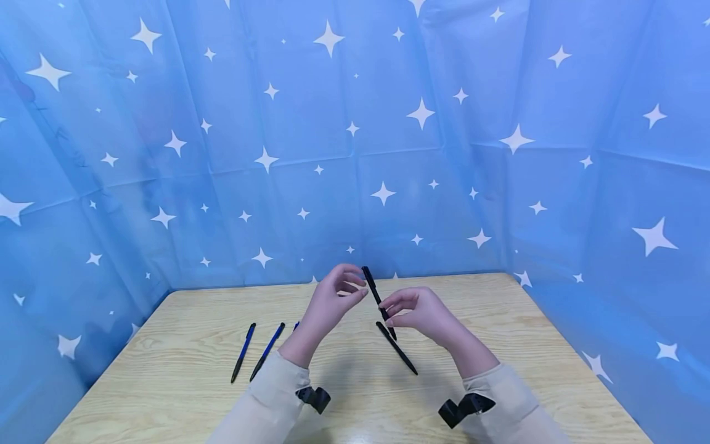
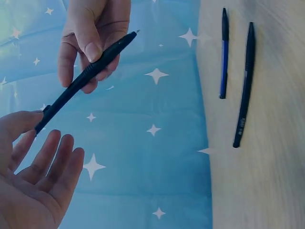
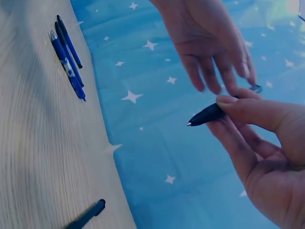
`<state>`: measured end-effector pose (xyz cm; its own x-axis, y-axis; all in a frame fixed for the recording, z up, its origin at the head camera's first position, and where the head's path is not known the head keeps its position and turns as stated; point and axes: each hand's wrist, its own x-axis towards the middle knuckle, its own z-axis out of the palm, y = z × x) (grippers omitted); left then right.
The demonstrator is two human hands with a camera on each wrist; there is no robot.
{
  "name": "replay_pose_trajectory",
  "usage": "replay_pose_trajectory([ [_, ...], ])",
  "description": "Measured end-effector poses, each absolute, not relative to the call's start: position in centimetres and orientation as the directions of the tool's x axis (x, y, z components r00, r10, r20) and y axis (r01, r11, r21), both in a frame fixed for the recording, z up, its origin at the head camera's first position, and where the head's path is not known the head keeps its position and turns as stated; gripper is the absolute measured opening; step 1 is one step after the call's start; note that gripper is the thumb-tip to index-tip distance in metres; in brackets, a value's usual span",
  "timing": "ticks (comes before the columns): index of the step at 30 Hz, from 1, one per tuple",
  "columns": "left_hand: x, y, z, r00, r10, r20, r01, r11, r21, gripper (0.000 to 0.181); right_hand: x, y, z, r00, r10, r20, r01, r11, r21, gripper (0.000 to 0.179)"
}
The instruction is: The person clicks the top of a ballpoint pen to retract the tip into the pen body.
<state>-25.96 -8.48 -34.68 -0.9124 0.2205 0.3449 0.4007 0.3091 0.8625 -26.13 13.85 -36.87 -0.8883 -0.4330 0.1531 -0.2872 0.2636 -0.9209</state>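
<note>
A black ballpoint pen [image 1: 370, 282] is held up above the table between both hands, its metal tip showing in both wrist views. My right hand [image 1: 418, 313] pinches it between thumb and fingers near the tip end. At the clip end, my left hand [image 1: 333, 299] holds it between thumb and index finger, with the other fingers spread loosely in the left wrist view. Just below the right hand, a second black pen [image 1: 397, 348] lies on the table.
On the left of the wooden table [image 1: 183, 364] lie two blue pens with dark grips, a blue pen [image 1: 243, 353] and another blue pen [image 1: 267, 351]. A third blue pen [image 1: 296, 325] is mostly hidden by the left forearm. A blue star-patterned curtain [image 1: 355, 154] surrounds the table.
</note>
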Motion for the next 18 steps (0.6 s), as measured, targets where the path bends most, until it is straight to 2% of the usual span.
replay_pose_trajectory([
  [4,-26.1,-7.9,-34.2,-0.914,0.171,0.369,0.403,0.266,0.876,0.045,-26.0,13.3,-36.8,-0.892,-0.415,0.18,-0.293,0.226,-0.929,0.026],
  [10,-26.0,-7.3,-33.8,-0.897,0.112,0.427,0.441,0.199,0.875,0.04,-25.7,12.4,-36.9,-0.903,-0.362,0.23,-0.304,0.162,-0.939,0.024],
  [18,-25.8,-6.8,-33.4,-0.911,0.1,0.399,0.394,-0.069,0.917,0.039,-25.5,11.6,-37.0,-0.895,-0.343,0.286,-0.345,0.126,-0.93,0.021],
])
